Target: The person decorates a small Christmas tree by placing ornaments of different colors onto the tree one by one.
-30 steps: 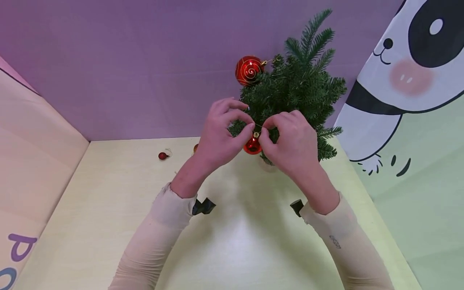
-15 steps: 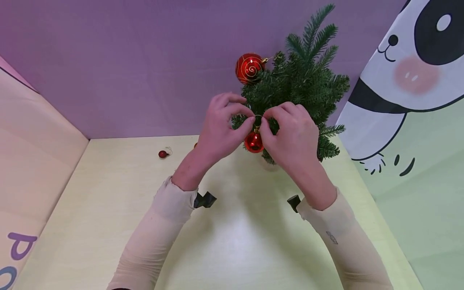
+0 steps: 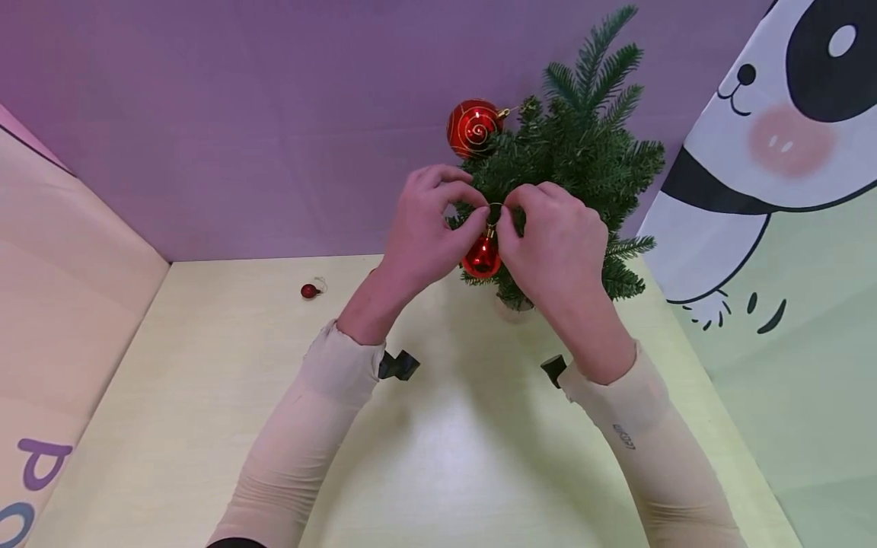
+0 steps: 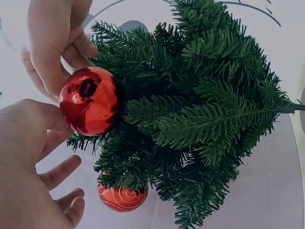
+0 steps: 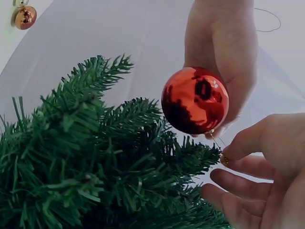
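Observation:
A shiny red Christmas ball [image 3: 482,259] hangs by its thin string [image 3: 495,204] in front of a small artificial Christmas tree [image 3: 569,167]. My left hand [image 3: 433,228] pinches one side of the string loop between thumb and forefinger. On the other side, my right hand [image 3: 558,243] pinches the same loop, so it is spread between both hands. Seen from the left wrist, the ball [image 4: 90,101] is beside the branch tips; the right wrist view shows its gold cap and string near my right fingertips [image 5: 238,148]. Whether the loop is around a twig, I cannot tell.
A larger red ball with gold swirls [image 3: 473,129] hangs on the tree's upper left. One small dark red ball [image 3: 310,291] lies on the table [image 3: 226,365] at left. A copper-coloured ball [image 5: 25,17] shows in the right wrist view. Purple backdrop [image 3: 274,137] stands behind.
Both hands have risen slightly toward the tree, lifting the red ball by its string. The loop has spread wider between the fingertips. The view has shifted a little.

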`<state>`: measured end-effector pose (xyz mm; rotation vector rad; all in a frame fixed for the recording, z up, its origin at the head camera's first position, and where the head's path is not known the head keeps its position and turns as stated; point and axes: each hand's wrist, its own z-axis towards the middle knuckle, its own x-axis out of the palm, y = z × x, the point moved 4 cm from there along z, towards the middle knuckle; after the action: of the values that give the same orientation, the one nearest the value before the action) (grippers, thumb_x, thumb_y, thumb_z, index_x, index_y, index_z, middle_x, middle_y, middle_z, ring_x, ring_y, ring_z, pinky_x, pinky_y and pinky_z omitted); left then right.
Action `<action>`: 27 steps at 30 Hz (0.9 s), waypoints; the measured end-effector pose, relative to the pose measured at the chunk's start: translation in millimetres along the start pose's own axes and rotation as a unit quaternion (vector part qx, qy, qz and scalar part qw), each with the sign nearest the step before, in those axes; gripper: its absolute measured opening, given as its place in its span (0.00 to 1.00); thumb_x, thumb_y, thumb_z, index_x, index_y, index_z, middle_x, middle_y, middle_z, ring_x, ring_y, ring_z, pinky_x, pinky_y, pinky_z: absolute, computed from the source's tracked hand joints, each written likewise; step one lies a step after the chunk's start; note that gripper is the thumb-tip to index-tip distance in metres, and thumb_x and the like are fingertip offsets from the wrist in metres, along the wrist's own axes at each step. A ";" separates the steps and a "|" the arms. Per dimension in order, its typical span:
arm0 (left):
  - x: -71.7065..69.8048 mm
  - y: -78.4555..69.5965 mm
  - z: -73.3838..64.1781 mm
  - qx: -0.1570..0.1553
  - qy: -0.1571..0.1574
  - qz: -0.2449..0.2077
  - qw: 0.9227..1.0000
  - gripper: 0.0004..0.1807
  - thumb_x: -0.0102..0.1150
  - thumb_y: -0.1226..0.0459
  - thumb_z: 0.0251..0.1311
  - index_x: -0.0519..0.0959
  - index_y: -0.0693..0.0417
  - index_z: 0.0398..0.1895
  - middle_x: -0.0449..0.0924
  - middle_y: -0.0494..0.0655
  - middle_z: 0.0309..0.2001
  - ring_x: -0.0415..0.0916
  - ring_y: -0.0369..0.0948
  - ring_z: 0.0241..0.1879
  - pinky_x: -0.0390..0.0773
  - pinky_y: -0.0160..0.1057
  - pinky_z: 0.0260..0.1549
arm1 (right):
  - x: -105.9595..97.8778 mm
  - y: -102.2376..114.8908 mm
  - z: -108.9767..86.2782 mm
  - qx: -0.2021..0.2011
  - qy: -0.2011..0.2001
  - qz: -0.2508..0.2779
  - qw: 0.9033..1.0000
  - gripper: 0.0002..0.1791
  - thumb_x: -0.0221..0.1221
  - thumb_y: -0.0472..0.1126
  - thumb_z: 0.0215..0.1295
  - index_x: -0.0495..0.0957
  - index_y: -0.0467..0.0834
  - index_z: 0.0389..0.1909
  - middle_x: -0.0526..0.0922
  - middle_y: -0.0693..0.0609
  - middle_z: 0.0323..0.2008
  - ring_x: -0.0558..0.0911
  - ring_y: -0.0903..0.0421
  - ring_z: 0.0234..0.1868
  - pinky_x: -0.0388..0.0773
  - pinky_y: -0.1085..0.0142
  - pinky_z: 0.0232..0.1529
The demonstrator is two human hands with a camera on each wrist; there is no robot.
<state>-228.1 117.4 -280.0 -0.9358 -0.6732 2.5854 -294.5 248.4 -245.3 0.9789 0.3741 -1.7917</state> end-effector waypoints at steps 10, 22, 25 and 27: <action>9.9 0.8 1.1 -0.013 0.008 0.013 1.000 0.07 0.62 0.59 0.62 0.87 0.51 0.33 0.77 0.47 0.50 0.65 0.47 0.58 0.64 0.41 0.58 | -4.5 -4.0 3.5 0.026 0.062 -0.016 0.998 0.12 0.54 0.43 0.67 0.83 0.41 0.37 0.83 0.46 0.28 0.77 0.46 0.23 0.74 0.55 0.18; 13.3 3.7 -1.5 -0.011 0.014 -0.013 1.000 0.08 0.62 0.60 0.62 0.87 0.53 0.33 0.77 0.49 0.51 0.65 0.48 0.58 0.64 0.43 0.58 | -9.1 -3.0 7.0 0.032 0.146 -0.040 0.988 0.09 0.55 0.41 0.66 0.83 0.42 0.35 0.81 0.48 0.26 0.76 0.46 0.23 0.75 0.55 0.18; 13.5 3.2 -1.5 -0.002 0.015 -0.017 1.000 0.08 0.62 0.60 0.62 0.87 0.53 0.33 0.77 0.49 0.51 0.65 0.48 0.58 0.64 0.43 0.58 | -10.6 -4.8 7.9 0.029 0.148 -0.041 0.988 0.09 0.55 0.41 0.66 0.82 0.42 0.34 0.80 0.48 0.24 0.76 0.47 0.22 0.74 0.55 0.18; 13.3 2.4 -2.2 0.005 0.016 -0.019 1.000 0.08 0.62 0.60 0.62 0.86 0.52 0.33 0.77 0.49 0.51 0.65 0.48 0.58 0.64 0.44 0.58 | -11.5 -5.5 7.7 0.023 0.150 -0.036 0.988 0.09 0.55 0.41 0.66 0.82 0.42 0.34 0.81 0.49 0.25 0.75 0.47 0.22 0.74 0.55 0.18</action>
<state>-236.8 121.9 -289.6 -0.9489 -0.6639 2.5327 -301.1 253.1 -232.8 1.2869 0.5639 -1.7257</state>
